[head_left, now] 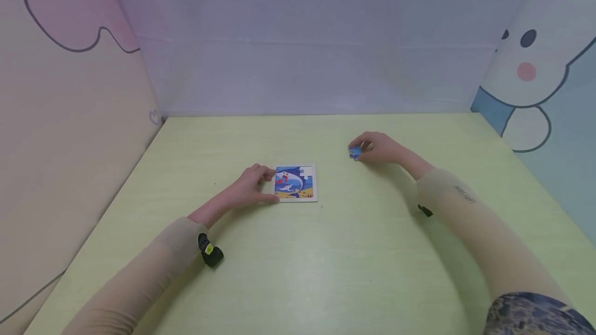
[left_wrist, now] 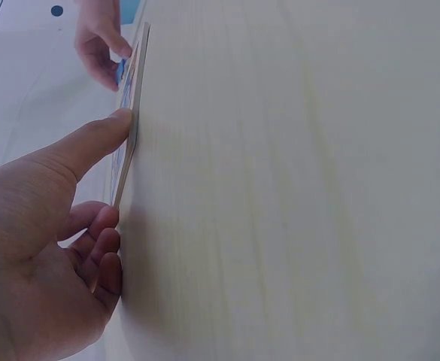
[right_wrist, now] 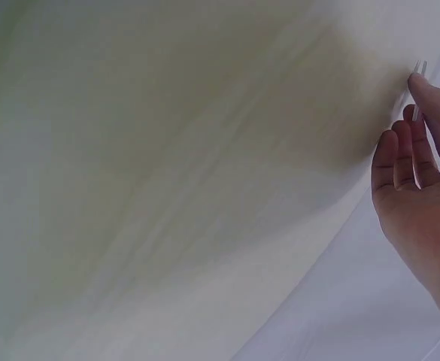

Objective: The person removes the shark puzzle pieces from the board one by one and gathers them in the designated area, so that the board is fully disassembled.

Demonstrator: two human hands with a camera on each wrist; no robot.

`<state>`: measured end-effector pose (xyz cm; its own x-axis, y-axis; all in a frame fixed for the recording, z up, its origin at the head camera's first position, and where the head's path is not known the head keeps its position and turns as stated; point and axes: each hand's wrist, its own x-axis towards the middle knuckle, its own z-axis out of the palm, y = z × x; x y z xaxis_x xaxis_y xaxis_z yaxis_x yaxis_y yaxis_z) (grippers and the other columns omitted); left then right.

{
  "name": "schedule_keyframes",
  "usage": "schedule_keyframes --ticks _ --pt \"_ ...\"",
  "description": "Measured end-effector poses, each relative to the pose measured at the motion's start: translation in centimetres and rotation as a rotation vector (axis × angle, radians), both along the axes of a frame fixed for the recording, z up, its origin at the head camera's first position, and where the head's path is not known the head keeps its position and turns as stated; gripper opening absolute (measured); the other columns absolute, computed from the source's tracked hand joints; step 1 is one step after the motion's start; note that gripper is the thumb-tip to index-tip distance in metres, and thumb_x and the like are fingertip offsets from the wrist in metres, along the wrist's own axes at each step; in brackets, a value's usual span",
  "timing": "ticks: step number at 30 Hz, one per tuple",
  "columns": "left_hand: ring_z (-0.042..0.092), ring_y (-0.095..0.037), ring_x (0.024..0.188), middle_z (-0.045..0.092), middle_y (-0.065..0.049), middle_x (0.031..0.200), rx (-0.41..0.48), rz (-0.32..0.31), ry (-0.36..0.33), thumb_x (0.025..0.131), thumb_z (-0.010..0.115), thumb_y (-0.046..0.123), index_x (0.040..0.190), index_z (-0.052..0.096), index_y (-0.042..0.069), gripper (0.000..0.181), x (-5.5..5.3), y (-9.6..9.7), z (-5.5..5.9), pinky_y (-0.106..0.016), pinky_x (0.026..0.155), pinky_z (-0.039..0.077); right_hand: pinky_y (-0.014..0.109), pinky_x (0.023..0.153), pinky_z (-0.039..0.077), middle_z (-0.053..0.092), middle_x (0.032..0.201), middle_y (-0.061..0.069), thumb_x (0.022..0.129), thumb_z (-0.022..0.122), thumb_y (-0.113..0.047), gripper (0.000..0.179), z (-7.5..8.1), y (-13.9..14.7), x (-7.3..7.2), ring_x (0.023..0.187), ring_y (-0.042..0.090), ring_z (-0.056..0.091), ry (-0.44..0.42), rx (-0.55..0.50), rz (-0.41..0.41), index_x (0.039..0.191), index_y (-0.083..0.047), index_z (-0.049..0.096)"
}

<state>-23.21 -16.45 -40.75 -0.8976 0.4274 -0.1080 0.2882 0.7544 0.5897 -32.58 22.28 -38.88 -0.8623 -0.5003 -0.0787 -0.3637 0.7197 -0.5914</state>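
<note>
A small jigsaw puzzle (head_left: 294, 184) with a white frame and a picture of a whale-like sea animal lies mid-table. Pale backing shows at its upper right corner. My left hand (head_left: 253, 186) holds the frame's left side, thumb at the near corner and fingers at the far one. In the left wrist view the puzzle (left_wrist: 135, 105) appears edge-on beside the thumb. Farther back and to the right, my right hand (head_left: 379, 149) pinches a blue jigsaw piece (head_left: 355, 153) between thumb and fingers. The right wrist view shows only its thin pale edge (right_wrist: 417, 109).
The pale yellow-green table (head_left: 298, 268) reaches back to a plain lilac wall (head_left: 298, 45). Cartoon-printed panels stand on the left (head_left: 70, 92) and right (head_left: 549, 81). A small black device (head_left: 211, 253) sits at the left wrist.
</note>
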Motion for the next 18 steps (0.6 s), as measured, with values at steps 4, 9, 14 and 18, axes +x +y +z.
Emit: schedule_keyframes --ticks 4,9,14,18 --pt "0.045 -0.023 0.107 0.053 -0.01 0.118 0.0 -0.011 0.019 0.079 0.082 0.032 0.141 0.048 0.002 0.076 0.0 0.0 0.1 -0.036 0.094 0.038 0.052 0.102 0.043 0.058 0.13 0.02 0.091 0.068 -0.012 0.041 -0.2 2.8 -0.6 0.121 0.037 0.054 -0.045 -0.001 -0.026 0.131 -0.007 0.062" --pt "0.045 -0.024 0.107 0.053 -0.01 0.118 0.003 -0.008 0.019 0.079 0.082 0.032 0.14 0.049 0.001 0.076 0.1 0.1 0.1 -0.036 0.095 0.038 0.054 0.103 0.041 0.055 0.135 0.023 0.093 0.067 -0.016 0.042 -0.3 5.6 -0.8 0.125 0.041 0.051 -0.065 0.011 -0.036 0.133 -0.007 0.061" --pt "0.045 -0.024 0.109 0.053 -0.01 0.118 0.0 -0.004 0.013 0.08 0.082 0.032 0.141 0.049 0.002 0.076 0.2 0.1 0.2 -0.038 0.096 0.039 0.059 0.109 0.035 0.053 0.138 0.024 0.093 0.068 -0.016 0.041 0.0 7.1 -0.4 0.13 0.044 0.046 -0.086 0.003 -0.051 0.132 -0.005 0.061" --pt "0.044 -0.024 0.109 0.052 -0.009 0.118 0.001 -0.004 0.01 0.08 0.082 0.032 0.141 0.048 0.002 0.075 0.3 0.1 0.4 -0.038 0.095 0.038 0.059 0.112 0.033 0.054 0.138 0.025 0.092 0.069 -0.015 0.041 0.1 7.9 -0.1 0.132 0.045 0.046 -0.095 -0.011 -0.054 0.13 -0.003 0.061"
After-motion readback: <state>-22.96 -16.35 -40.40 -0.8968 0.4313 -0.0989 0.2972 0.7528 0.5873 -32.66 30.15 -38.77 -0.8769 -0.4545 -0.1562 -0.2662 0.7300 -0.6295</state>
